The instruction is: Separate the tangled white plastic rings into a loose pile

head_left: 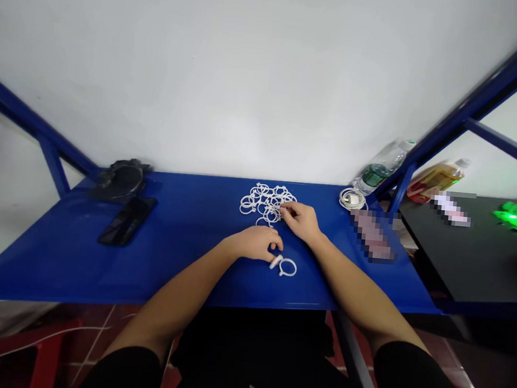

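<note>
Head view: half-open left hand touches white ring; right hand curls at ring pile, grip unclear.

Both forearms reach forward — left hand angled inward, right hand farther out, fingers curled

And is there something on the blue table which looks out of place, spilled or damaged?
Nothing visibly spilled or damaged stands out. One white ring lies apart from the pile of rings, near the left hand, but this hardly seems odd.
</note>
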### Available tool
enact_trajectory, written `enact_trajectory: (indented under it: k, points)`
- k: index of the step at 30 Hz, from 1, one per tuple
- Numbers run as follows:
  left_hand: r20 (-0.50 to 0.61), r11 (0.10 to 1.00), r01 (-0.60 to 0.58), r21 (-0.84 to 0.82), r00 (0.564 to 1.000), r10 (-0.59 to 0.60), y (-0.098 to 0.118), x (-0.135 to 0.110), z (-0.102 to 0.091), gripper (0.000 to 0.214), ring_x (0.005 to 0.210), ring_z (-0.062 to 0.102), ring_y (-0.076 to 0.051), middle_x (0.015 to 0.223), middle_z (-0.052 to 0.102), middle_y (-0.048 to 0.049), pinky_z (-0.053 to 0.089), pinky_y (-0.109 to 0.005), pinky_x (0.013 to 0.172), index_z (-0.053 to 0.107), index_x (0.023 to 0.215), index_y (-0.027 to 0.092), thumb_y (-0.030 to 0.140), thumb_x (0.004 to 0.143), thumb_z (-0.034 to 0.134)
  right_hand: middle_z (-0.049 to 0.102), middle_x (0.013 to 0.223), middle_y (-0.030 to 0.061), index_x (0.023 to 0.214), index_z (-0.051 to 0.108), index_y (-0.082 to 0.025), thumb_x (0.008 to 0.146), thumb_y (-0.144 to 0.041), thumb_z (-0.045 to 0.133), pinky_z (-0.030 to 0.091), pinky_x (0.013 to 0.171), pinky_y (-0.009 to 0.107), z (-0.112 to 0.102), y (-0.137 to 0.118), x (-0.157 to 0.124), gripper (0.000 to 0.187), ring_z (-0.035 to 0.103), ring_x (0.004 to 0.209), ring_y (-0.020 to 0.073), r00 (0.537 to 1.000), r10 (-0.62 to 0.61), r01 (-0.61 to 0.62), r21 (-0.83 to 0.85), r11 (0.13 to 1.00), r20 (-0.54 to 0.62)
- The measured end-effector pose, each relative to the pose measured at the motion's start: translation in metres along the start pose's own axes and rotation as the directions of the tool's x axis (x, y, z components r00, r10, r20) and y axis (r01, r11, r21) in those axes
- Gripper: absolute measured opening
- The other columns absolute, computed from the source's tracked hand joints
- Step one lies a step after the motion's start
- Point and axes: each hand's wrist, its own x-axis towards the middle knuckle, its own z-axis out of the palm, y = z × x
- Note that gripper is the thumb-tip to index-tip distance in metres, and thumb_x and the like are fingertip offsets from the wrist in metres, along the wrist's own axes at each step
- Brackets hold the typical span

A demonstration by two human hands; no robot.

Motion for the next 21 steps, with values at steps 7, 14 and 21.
enact_trajectory:
  k: [7,14,21]
  points:
    - [-0.137,0.999,0.023,-0.028,0.99,-0.026,-0.012,-0.002,-0.004,0.02,0.076,0.067,-0.018,0.085,0.073,0.0003,0.048,-0.027,0.069,0.079,0.089,0.026,0.014,0.074,0.072,0.076,0.077,0.0023,0.097,0.078,-0.021,0.097,-0.036,0.063,0.047,0.063,0.026,0.001,0.001,0.0,0.02,0.066,0.064,0.0157,1.0,-0.014,0.014,0.053,0.998,-0.006]
    - [-0.316,0.992,0.073,0.105,0.948,-0.036,-0.02,-0.003,-0.009,0.02,0.092,0.07,-0.019,0.099,0.076,-0.0027,0.051,-0.029,0.081,0.076,0.099,0.024,0.017,0.093,0.059,0.079,0.089,0.0048,0.105,0.078,-0.021,0.1,-0.04,0.061,0.05,0.069,0.027,-0.002,-0.003,-0.002,0.026,0.07,0.071,0.0166,0.996,-0.085,0.082,0.089,0.993,0.032]
    - [-0.712,0.994,0.113,0.006,0.698,-0.075,-0.022,-0.001,-0.007,0.013,0.064,0.063,-0.012,0.077,0.071,0.0014,0.05,-0.025,0.07,0.071,0.103,0.021,0.024,0.091,0.068,0.077,0.085,0.0038,0.12,0.074,-0.021,0.102,-0.043,0.056,0.05,0.068,0.026,-0.004,-0.007,-0.005,0.034,0.068,0.068,0.0155,0.985,-0.144,0.13,0.141,0.981,0.091]
